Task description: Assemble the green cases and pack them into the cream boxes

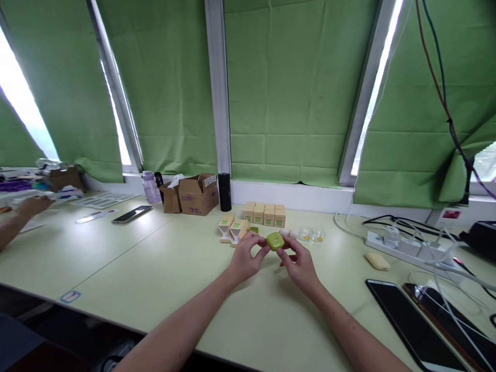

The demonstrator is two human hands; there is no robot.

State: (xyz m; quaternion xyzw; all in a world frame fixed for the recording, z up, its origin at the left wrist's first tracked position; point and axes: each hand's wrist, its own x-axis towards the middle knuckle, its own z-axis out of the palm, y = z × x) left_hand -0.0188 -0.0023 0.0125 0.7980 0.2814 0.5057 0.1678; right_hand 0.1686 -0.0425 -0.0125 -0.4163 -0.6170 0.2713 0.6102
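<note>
A small, glossy green rounded-square case (275,241) is held up between both hands over the table. My left hand (249,254) pinches its left side with thumb and fingers, and my right hand (300,262) pinches its right side. Just behind my left hand are two opened kraft boxes (239,230), and another green piece (253,229) lies partly hidden. To the right, beyond my right hand, sit small pale pink pieces (290,233) and two clear round containers (312,235) with something yellow inside. Several small kraft boxes (264,213) stand in a row behind.
A black cylinder (224,191), cardboard boxes (198,195) and a purple bottle (151,187) stand along the back. A phone (132,214) lies left; another person's hand (34,206) is far left. Right are a power strip (411,247), cables, a cream case (377,261) and a dark tablet (411,323).
</note>
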